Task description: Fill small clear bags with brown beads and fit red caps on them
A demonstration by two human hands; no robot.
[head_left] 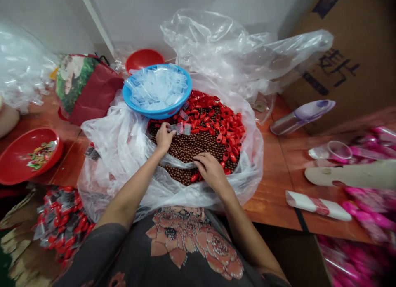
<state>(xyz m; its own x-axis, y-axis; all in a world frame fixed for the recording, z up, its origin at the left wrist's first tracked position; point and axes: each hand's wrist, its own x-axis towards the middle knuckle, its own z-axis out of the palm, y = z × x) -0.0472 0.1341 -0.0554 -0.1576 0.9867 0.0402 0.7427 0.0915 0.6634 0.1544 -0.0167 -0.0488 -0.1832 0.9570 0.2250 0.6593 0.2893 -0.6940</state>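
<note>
Brown beads [188, 147] fill a large clear plastic bag [114, 155] spread wide in front of me. Red plastic spoon-shaped pieces [227, 132] lie over the beads at the back and right. My left hand [164, 137] is closed, its fingertips at a small clear plastic container [177, 129]. Beside that lies another clear container [187, 129] with dark contents. My right hand [212, 169] reaches over the bead pile, fingers stretched and thumb apart, at a fold of the bag; I make out nothing in it. Behind the hands, a blue basin [157, 111] holds many empty clear containers [157, 87].
A red bowl [144, 58] stands behind the basin; a red dish [15, 159] with wrappers is at left. Filled red-capped packs [62, 221] lie lower left. To the right are a steel flask [300, 116], a carton [340, 72] and pink items [371, 212].
</note>
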